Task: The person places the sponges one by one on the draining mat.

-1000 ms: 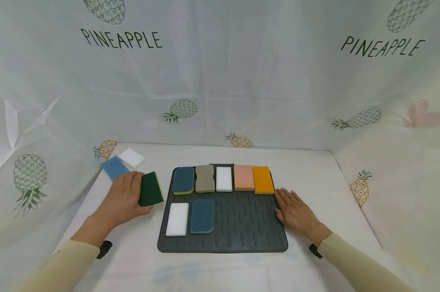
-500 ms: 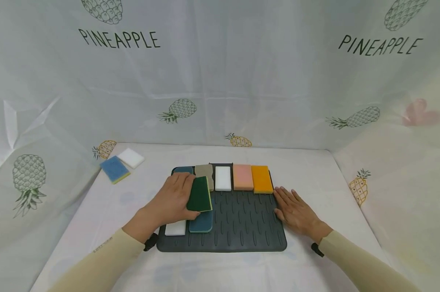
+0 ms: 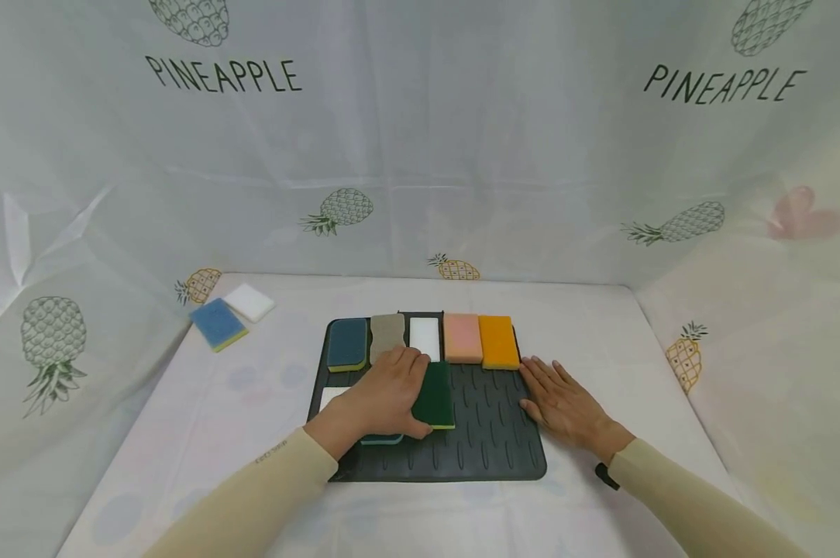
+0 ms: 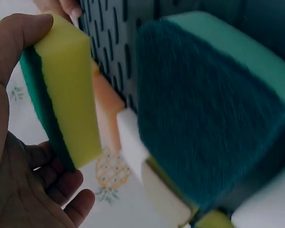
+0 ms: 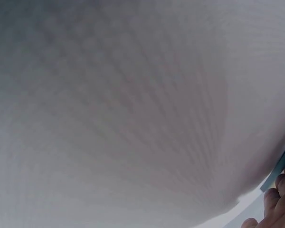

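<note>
Between thumb and fingers my left hand [image 3: 387, 394] grips a green-and-yellow sponge [image 3: 435, 397] over the middle of the dark ridged mat [image 3: 497, 442]. In the left wrist view the sponge [image 4: 69, 99] shows a thick yellow body with a dark green scouring side. A blue-green sponge [image 4: 204, 104] lies beside it on the mat, mostly covered by my hand in the head view. My right hand [image 3: 566, 403] rests with straight fingers against the mat's right edge, near the orange sponge [image 3: 500, 342].
Along the mat's back row lie a dark blue sponge [image 3: 347, 342], a beige sponge [image 3: 388, 335], a white block [image 3: 424, 338] and a pink sponge [image 3: 463, 339]. Another white block [image 3: 333, 395] is partly hidden. At the back left sit a blue sponge [image 3: 218, 323] and a white pad [image 3: 249, 302].
My left hand has carried the green-and-yellow sponge rightward from the table's left side to over the middle of the mat. My right hand stays in place.
</note>
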### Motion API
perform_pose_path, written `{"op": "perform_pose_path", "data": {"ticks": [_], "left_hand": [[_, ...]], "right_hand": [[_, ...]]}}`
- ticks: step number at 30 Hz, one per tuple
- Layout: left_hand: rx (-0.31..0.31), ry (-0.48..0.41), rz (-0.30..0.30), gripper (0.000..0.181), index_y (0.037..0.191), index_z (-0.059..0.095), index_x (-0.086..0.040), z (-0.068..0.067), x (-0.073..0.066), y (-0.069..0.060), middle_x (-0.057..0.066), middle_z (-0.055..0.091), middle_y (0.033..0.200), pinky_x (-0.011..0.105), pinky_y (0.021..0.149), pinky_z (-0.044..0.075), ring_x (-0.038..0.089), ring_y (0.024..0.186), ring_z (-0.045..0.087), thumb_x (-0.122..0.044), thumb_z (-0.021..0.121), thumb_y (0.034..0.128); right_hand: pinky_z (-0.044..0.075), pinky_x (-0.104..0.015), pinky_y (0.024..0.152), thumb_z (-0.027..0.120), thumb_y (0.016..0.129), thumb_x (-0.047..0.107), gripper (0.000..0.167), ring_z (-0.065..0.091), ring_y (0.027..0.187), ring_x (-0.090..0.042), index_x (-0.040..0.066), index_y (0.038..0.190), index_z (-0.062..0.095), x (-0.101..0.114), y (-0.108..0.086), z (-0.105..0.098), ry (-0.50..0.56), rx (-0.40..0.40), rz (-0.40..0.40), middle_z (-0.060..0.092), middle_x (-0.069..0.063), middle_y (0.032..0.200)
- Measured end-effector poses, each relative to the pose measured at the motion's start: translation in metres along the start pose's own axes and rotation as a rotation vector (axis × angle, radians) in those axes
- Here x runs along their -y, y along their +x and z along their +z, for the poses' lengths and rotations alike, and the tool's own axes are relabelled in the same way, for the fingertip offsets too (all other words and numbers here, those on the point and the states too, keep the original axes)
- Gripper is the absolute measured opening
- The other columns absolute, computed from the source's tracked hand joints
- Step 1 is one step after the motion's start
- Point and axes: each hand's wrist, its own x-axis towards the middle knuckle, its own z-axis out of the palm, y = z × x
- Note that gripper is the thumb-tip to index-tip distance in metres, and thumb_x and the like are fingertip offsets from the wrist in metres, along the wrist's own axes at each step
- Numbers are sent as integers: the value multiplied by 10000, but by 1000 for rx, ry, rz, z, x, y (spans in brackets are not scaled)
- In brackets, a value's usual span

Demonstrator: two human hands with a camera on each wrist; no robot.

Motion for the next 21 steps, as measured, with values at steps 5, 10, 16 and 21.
{"op": "perform_pose_path", "data": {"ticks": [5, 10, 16, 21], "left_hand": [[94, -36, -11, 1078, 1527, 470, 8, 14, -6, 8, 151, 550, 1455, 471, 1146, 468, 291, 1301, 512, -703, 792, 785], [135, -49, -30, 1070, 1520, 471, -7, 28, -4, 8, 142, 541, 1459, 474, 1159, 453, 288, 1302, 504, -706, 797, 778], [196, -68, -52, 1085, 1549, 450, -9, 34, -2, 8, 150, 513, 1490, 478, 1183, 429, 298, 1348, 485, -705, 797, 793], [221, -85, -70, 1104, 1572, 427, -17, 39, -2, 8, 150, 499, 1510, 473, 1184, 431, 296, 1363, 479, -714, 788, 797]], "right_hand": [[230, -570, 1299, 499, 1108, 410, 688, 342, 1576, -371, -40, 1612, 370, 0, 0, 0, -3, 5, 0, 353, -191, 1695], [232, -574, 1298, 506, 1104, 424, 698, 343, 1575, -372, -39, 1610, 376, 0, 1, 1, -1, 1, 0, 356, -188, 1694], [225, -565, 1302, 496, 1107, 429, 701, 333, 1581, -367, -36, 1615, 365, -1, 0, 3, -8, 8, 3, 349, -186, 1698], [260, -573, 1286, 512, 1100, 426, 693, 366, 1563, -376, -41, 1599, 397, -2, 0, 4, -10, -24, -5, 385, -195, 1678]]}}
